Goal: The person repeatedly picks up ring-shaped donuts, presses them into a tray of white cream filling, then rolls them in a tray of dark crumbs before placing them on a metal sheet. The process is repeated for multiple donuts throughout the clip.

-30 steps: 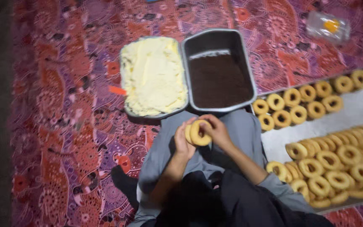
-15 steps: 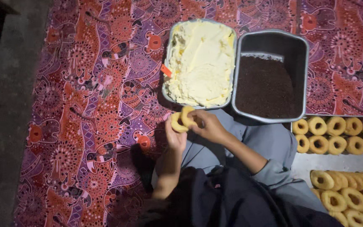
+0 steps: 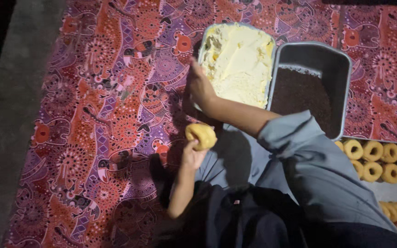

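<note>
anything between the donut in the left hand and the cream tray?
Nothing visible. The donut in the left hand sits just short of the cream tray; only patterned cloth lies between. The right hand is already at the tray's left edge.

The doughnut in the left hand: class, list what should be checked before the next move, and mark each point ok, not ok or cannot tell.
1. Doughnut gripped in the left hand: ok.
2. Right hand at the near edge of the cream tub: ok.
3. Right hand holding a spreader: cannot tell, its fingers are not clear.
4. Cream left in the tub: ok, plenty.
5. Sprinkle tin beside the tub, holding dark sprinkles: ok.
6. Tray of plain doughnuts close at the person's right: ok.
</note>
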